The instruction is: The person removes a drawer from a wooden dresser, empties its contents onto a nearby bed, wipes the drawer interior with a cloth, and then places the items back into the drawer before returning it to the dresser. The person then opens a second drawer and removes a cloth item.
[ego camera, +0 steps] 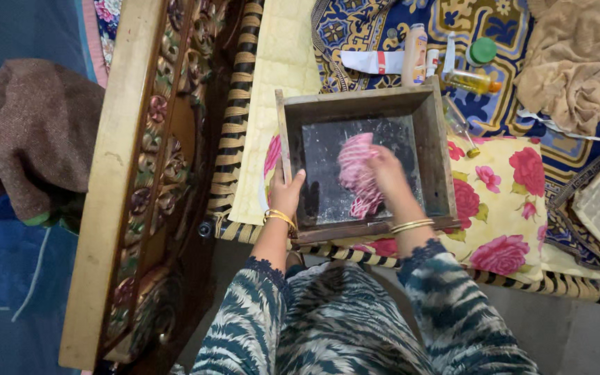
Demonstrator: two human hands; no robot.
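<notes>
A shallow wooden drawer (433,132) with a dusty dark bottom lies on a yellow cloth with pink roses (505,208). My right hand (387,173) presses a pink and white striped cloth (355,173) onto the drawer's bottom. My left hand (286,194) grips the drawer's left wall near its front corner. Both wrists wear gold bangles.
A carved wooden headboard (140,180) stands at the left, with a brown blanket (32,132) beyond it. Bottles and tubes (446,66) and a tan towel (574,62) lie behind the drawer on a blue patterned spread. The cot's striped frame (543,281) runs along the front.
</notes>
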